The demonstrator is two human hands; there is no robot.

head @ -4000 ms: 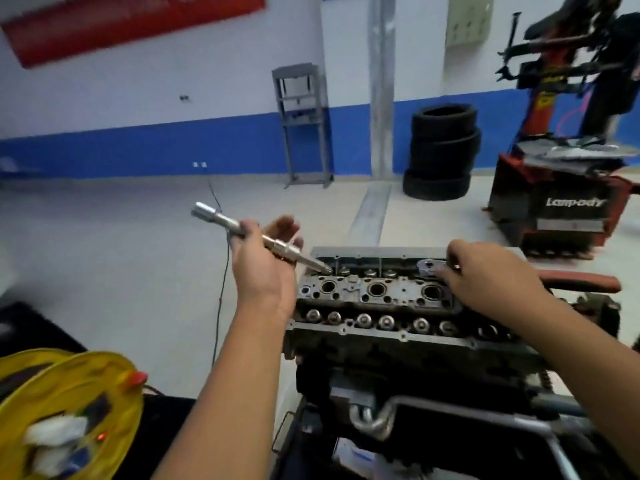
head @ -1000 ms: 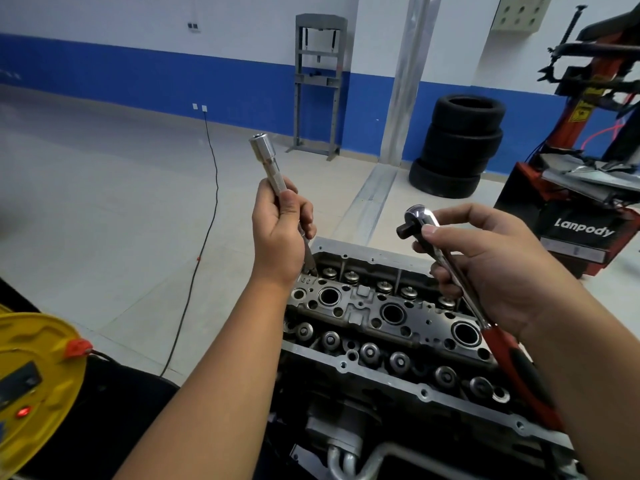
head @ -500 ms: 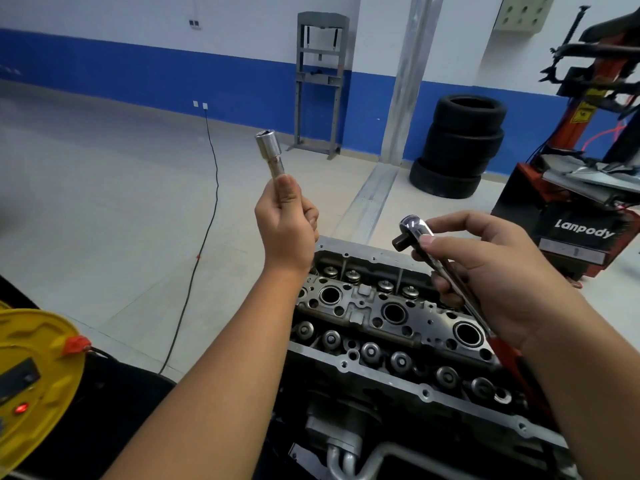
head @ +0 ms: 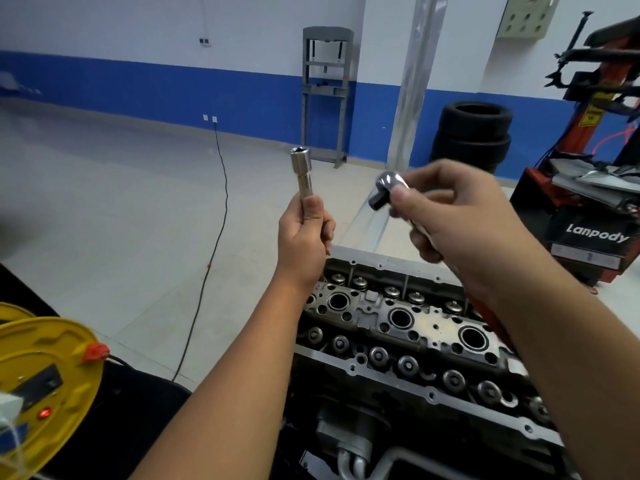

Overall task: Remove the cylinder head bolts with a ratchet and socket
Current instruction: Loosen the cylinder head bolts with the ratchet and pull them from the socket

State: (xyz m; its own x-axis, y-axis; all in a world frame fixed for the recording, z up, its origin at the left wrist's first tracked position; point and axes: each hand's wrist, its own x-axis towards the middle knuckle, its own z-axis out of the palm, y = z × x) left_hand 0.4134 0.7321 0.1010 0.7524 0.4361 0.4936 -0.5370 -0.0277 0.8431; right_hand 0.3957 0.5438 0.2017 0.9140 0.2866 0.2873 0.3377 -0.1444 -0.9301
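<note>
My left hand (head: 304, 237) grips a long silver socket extension (head: 302, 174) upright, its open end pointing up. My right hand (head: 460, 216) holds a chrome ratchet, thumb on its head (head: 386, 190), whose square drive faces left toward the socket; the handle is mostly hidden behind the hand and forearm. A gap of about a hand's width separates ratchet head and socket. Both are raised above the grey cylinder head (head: 408, 323), which shows round plug wells and rows of valve springs.
A yellow cable reel (head: 45, 375) sits at the lower left, its black cord (head: 214, 220) running across the floor to a wall socket. Stacked tyres (head: 474, 133) and a red tyre changer (head: 588, 220) stand at the right. A grey frame (head: 325, 91) is against the wall.
My right hand has lifted the ratchet head higher and nearer to the socket. My left hand has stayed nearly still, holding the extension upright.
</note>
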